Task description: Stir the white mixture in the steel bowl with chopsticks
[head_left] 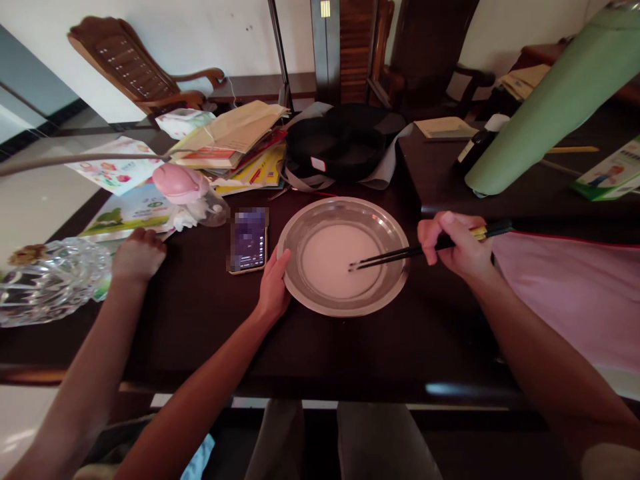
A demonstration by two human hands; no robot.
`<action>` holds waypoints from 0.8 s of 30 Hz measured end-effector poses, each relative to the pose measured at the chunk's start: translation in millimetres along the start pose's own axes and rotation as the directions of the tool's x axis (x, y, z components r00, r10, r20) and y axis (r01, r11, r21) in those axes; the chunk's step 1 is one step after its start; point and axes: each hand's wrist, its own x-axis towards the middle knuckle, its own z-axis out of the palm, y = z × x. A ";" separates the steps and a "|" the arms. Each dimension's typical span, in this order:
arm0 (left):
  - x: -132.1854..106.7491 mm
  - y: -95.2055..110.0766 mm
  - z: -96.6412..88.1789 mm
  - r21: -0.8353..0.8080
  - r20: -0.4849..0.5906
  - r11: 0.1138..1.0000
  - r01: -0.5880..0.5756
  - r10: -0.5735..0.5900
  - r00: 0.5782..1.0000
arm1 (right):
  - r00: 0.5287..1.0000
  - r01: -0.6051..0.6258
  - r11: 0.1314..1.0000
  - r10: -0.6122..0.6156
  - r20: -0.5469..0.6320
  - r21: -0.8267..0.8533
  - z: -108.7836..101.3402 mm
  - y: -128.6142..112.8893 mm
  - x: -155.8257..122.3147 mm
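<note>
A round metal bowl [395, 283] with a wide rim stands on the dark table, and a milky white liquid [335, 260] covers its bottom. My left hand [275, 285] grips the left side of the rim, thumb on top and fingers underneath or outside. In my right hand [457, 243] is a pair of black chopsticks [400, 254] with gold-coloured bands near the upper end. Their tips reach over the bowl to the liquid's surface; whether they dip in, I cannot tell. Just left of the bowl lies a lit phone [250, 240].
Another person's hand [140, 255] rests on the table at left, beside a cut-glass bowl [55, 283]. A pink-capped bottle [180, 185], papers [235, 137] and a black bag [340, 143] lie behind. At right are a tall green bottle [555, 100] and a pink cloth [575, 293].
</note>
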 end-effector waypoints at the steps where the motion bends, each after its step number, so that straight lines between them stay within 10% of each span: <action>1: 0.1 0.1 0.0 0.000 -0.002 1.000 0.002 -0.002 1.000 | 0.998 -0.030 1.000 0.030 0.053 -0.008 2.9 -0.9 -1.2; 7: 1.1 0.6 -0.3 -0.011 0.003 1.000 -0.002 0.002 1.000 | 0.991 -0.056 0.954 0.090 0.103 -0.295 11.1 -2.3 -1.0; 11: 1.2 -0.5 -0.7 -0.013 0.018 1.000 -0.006 0.006 1.000 | 0.998 0.023 0.995 -0.029 -0.055 -0.097 -0.9 1.8 1.8; 18: 1.2 0.4 -0.1 0.000 -0.004 1.000 -0.006 0.006 1.000 | 0.977 -0.073 0.959 0.123 0.172 -0.273 13.0 -3.5 -2.3; 24: -0.2 1.7 1.6 0.009 0.001 1.000 -0.007 0.007 1.000 | 0.994 0.000 0.992 -0.014 -0.104 -0.128 -1.0 2.7 1.9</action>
